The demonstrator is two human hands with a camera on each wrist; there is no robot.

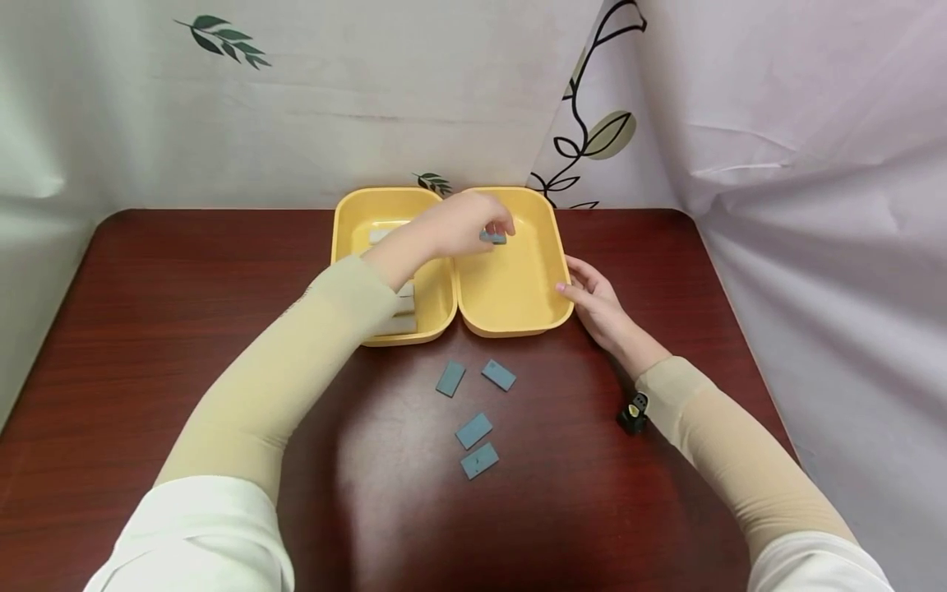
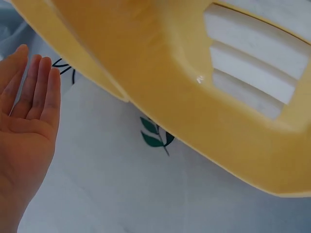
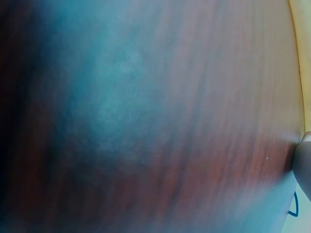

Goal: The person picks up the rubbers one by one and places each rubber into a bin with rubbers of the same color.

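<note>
My left hand (image 1: 468,224) reaches over the right half of an open yellow two-part box (image 1: 510,284). A small blue-grey tile (image 1: 493,238) shows at its fingertips, pinched there. In the left wrist view the left hand (image 2: 30,116) appears palm toward the camera, the tile hidden. At the box's right side my right hand (image 1: 598,308) grips the rim, thumb on the edge and fingers around the outside. Only a fingertip (image 3: 303,160) of it enters the right wrist view, beside the yellow wall (image 3: 307,58).
Several blue-grey tiles (image 1: 499,375) lie loose on the dark red table (image 1: 192,329) in front of the box. White blocks (image 2: 257,63) sit in its left half, partly behind my left forearm. A white patterned curtain (image 1: 318,99) closes the back; a black device (image 1: 632,413) is at my right wrist.
</note>
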